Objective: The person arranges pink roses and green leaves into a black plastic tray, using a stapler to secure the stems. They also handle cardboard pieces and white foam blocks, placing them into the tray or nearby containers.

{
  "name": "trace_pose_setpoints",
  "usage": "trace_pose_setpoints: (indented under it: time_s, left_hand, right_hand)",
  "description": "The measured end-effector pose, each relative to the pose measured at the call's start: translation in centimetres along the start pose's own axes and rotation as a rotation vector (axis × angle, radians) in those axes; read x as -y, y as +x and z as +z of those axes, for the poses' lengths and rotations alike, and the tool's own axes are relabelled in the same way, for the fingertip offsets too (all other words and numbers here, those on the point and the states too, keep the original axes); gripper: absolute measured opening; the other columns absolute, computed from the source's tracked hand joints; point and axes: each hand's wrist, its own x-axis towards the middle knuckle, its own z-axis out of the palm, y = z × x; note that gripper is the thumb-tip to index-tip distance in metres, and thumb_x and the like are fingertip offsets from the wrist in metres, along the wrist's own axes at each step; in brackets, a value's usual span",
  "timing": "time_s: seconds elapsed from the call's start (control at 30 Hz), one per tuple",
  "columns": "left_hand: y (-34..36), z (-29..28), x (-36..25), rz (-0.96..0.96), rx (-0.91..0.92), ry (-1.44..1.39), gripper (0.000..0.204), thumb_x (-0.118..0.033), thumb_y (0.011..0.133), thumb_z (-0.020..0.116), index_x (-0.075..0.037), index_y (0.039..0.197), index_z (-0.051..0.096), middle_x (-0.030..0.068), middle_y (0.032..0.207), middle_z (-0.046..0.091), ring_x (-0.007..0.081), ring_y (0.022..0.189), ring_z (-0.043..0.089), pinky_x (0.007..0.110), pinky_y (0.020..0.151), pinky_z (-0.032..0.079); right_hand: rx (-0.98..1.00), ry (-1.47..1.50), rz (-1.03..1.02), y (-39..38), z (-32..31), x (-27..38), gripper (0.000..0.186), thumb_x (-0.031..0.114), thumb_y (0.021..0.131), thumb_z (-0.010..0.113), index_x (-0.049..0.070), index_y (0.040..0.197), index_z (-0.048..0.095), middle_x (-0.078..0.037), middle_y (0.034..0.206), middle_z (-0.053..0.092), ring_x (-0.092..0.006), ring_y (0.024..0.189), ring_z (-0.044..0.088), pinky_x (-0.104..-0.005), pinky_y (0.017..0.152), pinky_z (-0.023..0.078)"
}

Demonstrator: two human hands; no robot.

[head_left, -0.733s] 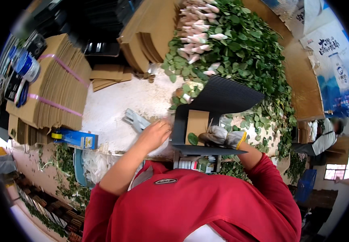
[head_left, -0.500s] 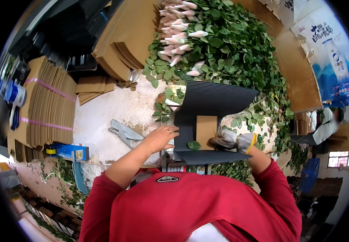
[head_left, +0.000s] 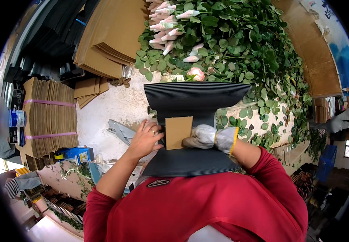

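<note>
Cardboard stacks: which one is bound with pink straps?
The upright stack at the far left, crossed by two pink straps. The fanned pile at the top and the small loose pile beside it carry none.

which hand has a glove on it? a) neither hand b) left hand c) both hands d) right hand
d: the right hand wears a pale work glove with a yellow cuff and rests on the brown cardboard piece, while the left hand is bare, a ring on one finger, at the edge of the dark corrugated sheet.
</note>
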Motion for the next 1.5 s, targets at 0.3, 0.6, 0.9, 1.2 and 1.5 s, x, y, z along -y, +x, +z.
trace_pose_setpoints:
  time_s: [0.3,0.6,0.9,1.2,1.5]
  left_hand:
    - [0.3,0.1,-0.8,0.176,0.034,0.016,0.025,-0.017,0.077,0.07,-0.013,0.102,0.068,0.0051,0.119,0.06,0.0242,0.123,0.051,0.056,0.114,0.028]
    - [-6.5,-11.7,-2.3,-0.535,0.311,0.275,0.036,-0.018,0.073,0.08,-0.008,0.106,0.07,0.0144,0.105,0.068,0.0327,0.102,0.062,0.043,0.091,0.049]
    - [4.4,0.1,-2.3,0.036,0.155,-0.182,0.083,-0.031,0.066,0.084,-0.011,0.139,0.049,0.0192,0.147,0.04,0.0392,0.134,0.039,0.045,0.111,0.036]
    - [5.3,2.0,-1.7,0.134,0.253,-0.031,0.08,-0.017,0.064,0.083,-0.006,0.135,0.049,0.0199,0.147,0.042,0.0388,0.137,0.038,0.042,0.113,0.036]
    - [3.9,0.7,-2.2,0.164,0.282,-0.315,0.055,0.0,0.073,0.068,-0.002,0.127,0.056,0.0162,0.147,0.044,0.0339,0.138,0.041,0.04,0.112,0.038]
  right_hand:
    - [0.184,0.427,0.451,-2.4,-6.9,5.4,0.028,0.036,0.091,0.061,0.01,0.086,0.069,-0.004,0.073,0.066,-0.0176,0.063,0.061,-0.0371,0.059,0.049]
    - [0.231,0.499,0.619,1.0,-2.4,3.9,0.049,0.047,0.085,0.056,0.008,0.056,0.062,-0.005,0.051,0.058,-0.0181,0.048,0.056,-0.036,0.049,0.043]
    - [0.32,-0.447,0.327,2.2,-5.1,7.5,0.035,0.038,0.084,0.062,0.005,0.085,0.074,-0.013,0.084,0.072,-0.0259,0.077,0.071,-0.0425,0.069,0.055]
    - [0.098,-0.326,0.186,-6.9,-6.6,14.7,0.034,0.03,0.089,0.06,0.015,0.119,0.065,-0.013,0.098,0.07,-0.0336,0.084,0.07,-0.0492,0.075,0.056]
    - [-0.617,-0.737,0.53,-8.1,-18.2,0.7,0.05,0.015,0.09,0.055,0.014,0.139,0.05,-0.016,0.134,0.058,-0.0302,0.117,0.059,-0.04,0.101,0.048]
